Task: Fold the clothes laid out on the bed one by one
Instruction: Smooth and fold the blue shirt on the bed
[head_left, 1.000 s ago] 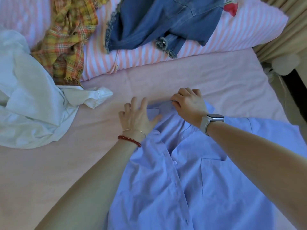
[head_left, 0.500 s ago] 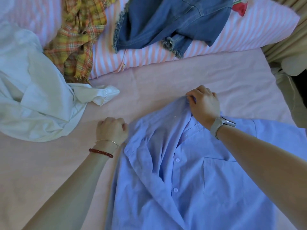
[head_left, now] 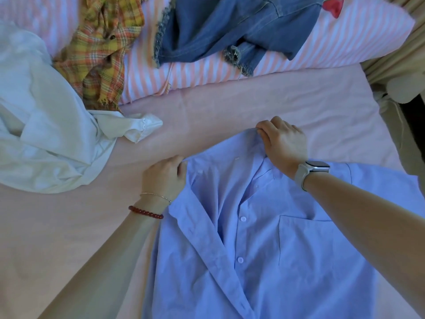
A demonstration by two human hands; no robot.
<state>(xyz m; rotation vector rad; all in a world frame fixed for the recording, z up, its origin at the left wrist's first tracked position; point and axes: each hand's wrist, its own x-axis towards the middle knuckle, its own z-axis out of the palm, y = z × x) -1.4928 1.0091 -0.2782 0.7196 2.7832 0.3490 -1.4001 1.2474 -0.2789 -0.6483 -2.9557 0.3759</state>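
Observation:
A light blue button shirt lies front up on the pink bed sheet, its placket partly open and a chest pocket on the right. My left hand, with a red bead bracelet, grips the shirt's left shoulder edge with curled fingers. My right hand, with a watch on the wrist, pinches the collar at the top. A crumpled white garment lies at the left. A yellow plaid garment and a denim garment rest on the striped pillow.
Beige curtains hang at the right edge beyond the bed. A dark gap beside the bed shows at far right. Bare pink sheet stretches at the lower left.
My left hand left the collar, curled and took hold of the shirt's left shoulder edge, pulling it outward. My right hand stays on the collar. The shirt front has opened wider.

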